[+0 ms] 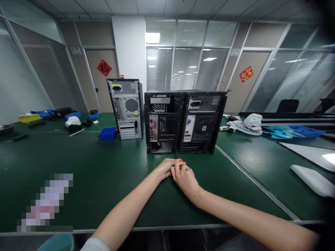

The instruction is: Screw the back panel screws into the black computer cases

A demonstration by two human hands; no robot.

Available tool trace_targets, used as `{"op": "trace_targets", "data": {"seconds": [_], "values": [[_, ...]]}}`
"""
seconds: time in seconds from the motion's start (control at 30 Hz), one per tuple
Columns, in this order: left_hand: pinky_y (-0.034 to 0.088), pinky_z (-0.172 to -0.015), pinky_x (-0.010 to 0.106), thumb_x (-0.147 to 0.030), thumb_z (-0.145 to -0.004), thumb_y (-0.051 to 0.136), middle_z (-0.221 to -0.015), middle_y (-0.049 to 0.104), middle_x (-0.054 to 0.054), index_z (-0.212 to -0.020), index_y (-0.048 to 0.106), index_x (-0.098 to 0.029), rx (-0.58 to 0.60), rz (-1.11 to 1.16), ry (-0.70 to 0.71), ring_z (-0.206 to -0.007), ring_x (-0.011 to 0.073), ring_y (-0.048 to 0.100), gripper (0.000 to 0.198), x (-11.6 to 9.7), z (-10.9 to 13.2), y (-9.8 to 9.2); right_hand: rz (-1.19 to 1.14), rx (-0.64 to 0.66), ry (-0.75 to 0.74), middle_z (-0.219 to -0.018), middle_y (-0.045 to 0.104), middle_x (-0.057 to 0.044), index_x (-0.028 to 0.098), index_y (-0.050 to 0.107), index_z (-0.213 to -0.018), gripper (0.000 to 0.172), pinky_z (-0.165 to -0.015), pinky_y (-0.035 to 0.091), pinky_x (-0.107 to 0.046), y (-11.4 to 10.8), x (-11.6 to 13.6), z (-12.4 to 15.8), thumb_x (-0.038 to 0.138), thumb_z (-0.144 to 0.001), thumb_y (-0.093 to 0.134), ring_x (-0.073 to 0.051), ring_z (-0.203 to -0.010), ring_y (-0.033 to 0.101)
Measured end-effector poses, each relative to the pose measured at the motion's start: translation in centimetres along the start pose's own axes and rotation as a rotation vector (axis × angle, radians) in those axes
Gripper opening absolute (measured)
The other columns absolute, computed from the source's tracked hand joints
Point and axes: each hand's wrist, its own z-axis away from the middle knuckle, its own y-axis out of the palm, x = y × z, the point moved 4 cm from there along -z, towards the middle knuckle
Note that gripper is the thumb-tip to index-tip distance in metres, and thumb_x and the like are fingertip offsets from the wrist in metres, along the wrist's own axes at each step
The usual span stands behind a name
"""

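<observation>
An orange-handled screwdriver (pixel 180 160) is held between my two hands, its thin shaft pointing away at the lower right corner of an open black computer case (pixel 175 134). My right hand (pixel 185 177) wraps its fingers round the handle. Beside it, the closed fingers of my left hand (pixel 165 168) press on the front of the screwdriver. The case stands upright with its rear panel towards me, and ports and a bare opening show. Touching its right side is a second black case (pixel 201 122). Whether the screwdriver's tip sits on a screw is too small to tell.
A taller computer tower (pixel 127 108) stands to the left, with a blue tray (pixel 107 133) beside it. Right lie a white fan (pixel 252 123), blue trays (pixel 305 131) and white panels (pixel 314 179). The green table (pixel 117 195) has a metal seam on the right.
</observation>
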Motion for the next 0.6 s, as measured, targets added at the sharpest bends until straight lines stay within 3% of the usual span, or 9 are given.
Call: {"op": "trace_targets", "data": {"seconds": [0.3,0.6], "values": [[0.043,-0.072,0.021,-0.012,-0.068,0.065,-0.063,0.065,0.005,-0.071,0.069,-0.007,-0.007,0.046,0.006,-0.067,0.0113,0.061,0.007,-0.5,0.2,0.4,0.002,0.009,-0.007,-0.101,0.057,-0.024,0.006,0.054,-0.108,0.047,-0.045,0.044,-0.029,-0.6,-0.9,-0.7,0.001,-0.081,0.016,-0.024,-0.075,0.059],[0.044,-0.070,0.021,-0.014,-0.068,0.063,-0.065,0.065,0.004,-0.071,0.069,-0.010,0.001,0.023,-0.008,-0.067,0.0112,0.060,0.007,-0.2,0.0,0.2,-0.083,-0.025,0.011,-0.094,0.056,-0.019,0.009,0.056,-0.102,0.040,-0.055,0.044,-0.027,-1.0,-1.5,-0.5,0.002,-0.082,0.022,-0.020,-0.078,0.055]]}}
